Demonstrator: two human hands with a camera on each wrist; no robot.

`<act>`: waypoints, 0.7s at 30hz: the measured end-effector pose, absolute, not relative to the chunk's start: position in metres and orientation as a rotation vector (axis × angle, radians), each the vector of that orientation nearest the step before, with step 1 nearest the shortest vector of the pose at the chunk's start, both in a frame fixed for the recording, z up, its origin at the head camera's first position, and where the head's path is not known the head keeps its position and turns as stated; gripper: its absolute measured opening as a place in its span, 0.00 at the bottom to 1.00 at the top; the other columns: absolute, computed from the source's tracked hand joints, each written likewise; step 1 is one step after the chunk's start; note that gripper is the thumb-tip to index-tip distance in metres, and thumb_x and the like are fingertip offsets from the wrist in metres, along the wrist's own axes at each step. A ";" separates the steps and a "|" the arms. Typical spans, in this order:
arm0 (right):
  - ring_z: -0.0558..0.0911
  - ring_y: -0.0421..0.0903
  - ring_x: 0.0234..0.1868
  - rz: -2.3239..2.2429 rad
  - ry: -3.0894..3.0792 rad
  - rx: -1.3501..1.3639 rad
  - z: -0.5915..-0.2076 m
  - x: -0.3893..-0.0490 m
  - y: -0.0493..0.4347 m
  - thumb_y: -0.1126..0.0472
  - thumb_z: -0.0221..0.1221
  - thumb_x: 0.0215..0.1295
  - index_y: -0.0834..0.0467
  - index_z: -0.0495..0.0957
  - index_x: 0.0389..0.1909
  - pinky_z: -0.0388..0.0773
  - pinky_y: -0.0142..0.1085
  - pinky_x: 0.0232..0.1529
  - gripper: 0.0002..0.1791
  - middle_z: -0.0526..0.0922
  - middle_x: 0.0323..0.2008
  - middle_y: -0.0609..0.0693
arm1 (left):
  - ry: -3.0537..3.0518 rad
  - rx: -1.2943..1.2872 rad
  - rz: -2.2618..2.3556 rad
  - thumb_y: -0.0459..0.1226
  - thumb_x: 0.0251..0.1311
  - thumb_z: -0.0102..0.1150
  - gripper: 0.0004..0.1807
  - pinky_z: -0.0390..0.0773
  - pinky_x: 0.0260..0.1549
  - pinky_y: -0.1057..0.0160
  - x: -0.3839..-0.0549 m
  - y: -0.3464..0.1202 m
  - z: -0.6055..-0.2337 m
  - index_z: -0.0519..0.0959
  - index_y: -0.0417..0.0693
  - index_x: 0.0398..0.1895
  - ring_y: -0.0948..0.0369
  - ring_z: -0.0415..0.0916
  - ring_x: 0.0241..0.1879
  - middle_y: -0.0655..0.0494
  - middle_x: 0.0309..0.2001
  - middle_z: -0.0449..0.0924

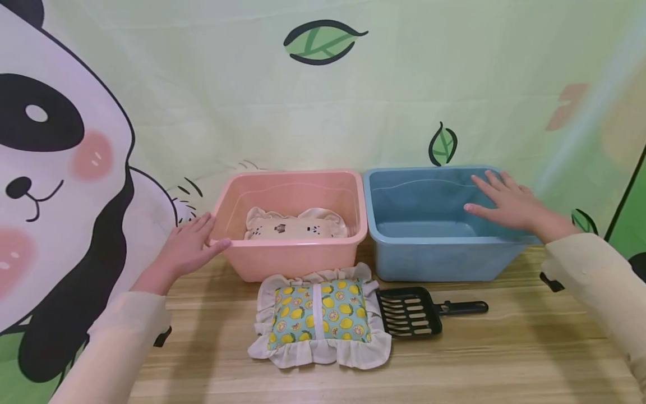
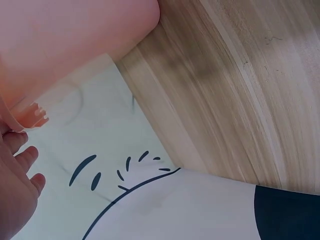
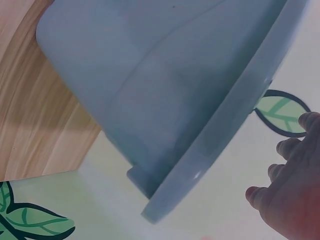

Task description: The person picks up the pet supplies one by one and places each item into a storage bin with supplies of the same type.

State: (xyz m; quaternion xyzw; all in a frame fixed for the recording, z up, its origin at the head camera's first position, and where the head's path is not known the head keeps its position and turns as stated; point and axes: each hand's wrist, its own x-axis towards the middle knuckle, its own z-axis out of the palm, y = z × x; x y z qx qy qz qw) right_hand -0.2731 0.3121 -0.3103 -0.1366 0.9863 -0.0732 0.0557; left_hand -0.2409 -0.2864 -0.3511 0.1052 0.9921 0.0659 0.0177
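The 2 tubs stand side by side along the back edge of the desk [image 1: 454, 370]: the pink tub [image 1: 290, 261] nearer the back left corner, the blue tub [image 1: 444, 261] nearer the back right. Both look like thin moulded plastic, so they are probably light and fairly stiff, with smooth walls that could slip under fingers. The best hold would be the rim, 1 hand at each short side. The cream cushion [image 1: 298, 229] inside the pink tub should add little weight. The lemon-print cushion [image 1: 343, 314], farther from that edge, looks soft and is better taken by its padded body than its frill. The black scoop [image 1: 416, 311] beside it looks rigid, easiest by its handle.

The left hand [image 1: 189, 244] has its fingers extended and thumb spread, fingertips seemingly touching the pink tub's left rim, gripping nothing. The right hand [image 1: 510, 202] holds nothing, fingers and thumb splayed over the blue tub's right side; the right wrist view shows a gap to the rim. Both forearms angle inward.
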 end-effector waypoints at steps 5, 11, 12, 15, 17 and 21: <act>0.32 0.67 0.66 -0.211 2.996 -0.452 -0.308 -0.269 0.305 0.34 0.42 0.59 0.55 0.36 0.69 0.39 0.69 0.54 0.46 0.35 0.68 0.65 | 3.075 0.319 0.236 0.65 0.56 0.32 0.48 0.40 0.59 0.36 -0.241 -0.287 -0.351 0.45 0.35 0.67 0.39 0.40 0.66 0.35 0.67 0.43; 0.31 0.65 0.66 -0.209 2.995 -0.498 -0.304 -0.265 0.298 0.35 0.42 0.60 0.52 0.35 0.69 0.37 0.68 0.55 0.45 0.34 0.68 0.62 | 3.070 0.308 0.224 0.65 0.56 0.32 0.48 0.41 0.59 0.37 -0.240 -0.288 -0.349 0.45 0.36 0.67 0.39 0.41 0.66 0.36 0.67 0.44; 0.31 0.64 0.67 -0.206 2.995 -0.505 -0.303 -0.264 0.297 0.35 0.42 0.60 0.52 0.35 0.69 0.37 0.67 0.56 0.44 0.34 0.68 0.62 | 3.068 0.304 0.224 0.66 0.56 0.32 0.49 0.41 0.59 0.37 -0.240 -0.287 -0.349 0.45 0.36 0.67 0.39 0.41 0.66 0.36 0.67 0.44; 0.31 0.63 0.67 -0.204 2.989 -0.528 -0.301 -0.262 0.293 0.35 0.42 0.60 0.52 0.36 0.69 0.36 0.67 0.56 0.44 0.35 0.69 0.62 | 3.066 0.302 0.225 0.66 0.55 0.32 0.49 0.42 0.60 0.37 -0.240 -0.287 -0.348 0.46 0.35 0.66 0.39 0.41 0.65 0.35 0.67 0.45; 0.31 0.63 0.67 -0.203 2.986 -0.543 -0.301 -0.261 0.290 0.35 0.43 0.60 0.52 0.36 0.69 0.36 0.67 0.56 0.44 0.35 0.69 0.62 | 3.074 0.315 0.221 0.65 0.56 0.33 0.48 0.43 0.60 0.38 -0.239 -0.287 -0.348 0.46 0.35 0.66 0.39 0.42 0.65 0.35 0.66 0.46; 0.31 0.62 0.67 -0.208 2.988 -0.575 -0.301 -0.258 0.286 0.36 0.44 0.60 0.53 0.38 0.69 0.37 0.66 0.57 0.44 0.36 0.69 0.62 | 3.086 0.339 0.216 0.64 0.57 0.34 0.48 0.46 0.60 0.39 -0.238 -0.286 -0.348 0.47 0.33 0.66 0.38 0.44 0.65 0.34 0.66 0.47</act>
